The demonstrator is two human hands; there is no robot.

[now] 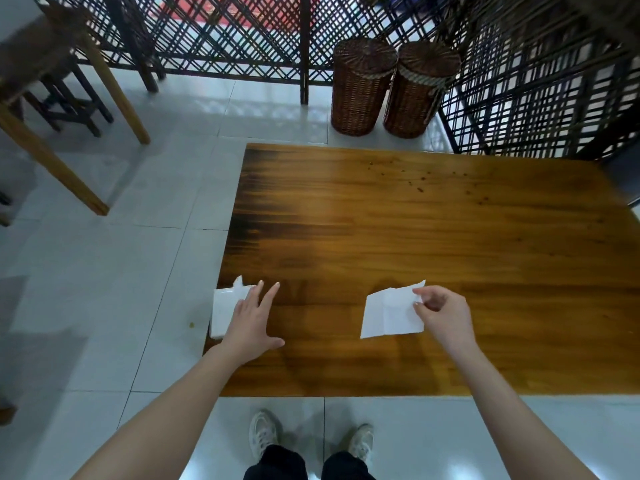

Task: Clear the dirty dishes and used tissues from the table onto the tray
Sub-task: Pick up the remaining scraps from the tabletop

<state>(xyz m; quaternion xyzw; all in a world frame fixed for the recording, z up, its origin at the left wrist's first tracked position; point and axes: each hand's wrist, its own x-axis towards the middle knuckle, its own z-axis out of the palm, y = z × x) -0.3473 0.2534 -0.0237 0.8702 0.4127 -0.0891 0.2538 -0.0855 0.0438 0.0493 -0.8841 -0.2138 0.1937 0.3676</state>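
My right hand (441, 315) pinches the right edge of a white tissue sheet (389, 315) that hangs unfolded just above the wooden table (415, 220). My left hand (251, 322) lies flat with straight fingers at the table's front left corner, its outer fingers over a white tissue pack (223, 315) with a sheet sticking up from its top. No dishes and no tray are in view. Small dark crumbs (420, 183) are scattered near the table's far right.
Two brown wicker baskets (391, 86) stand on the tiled floor beyond the table, against a dark lattice screen (540, 91). Another wooden table with stools (52, 91) stands at the far left. My shoes (311, 441) are at the table's near edge.
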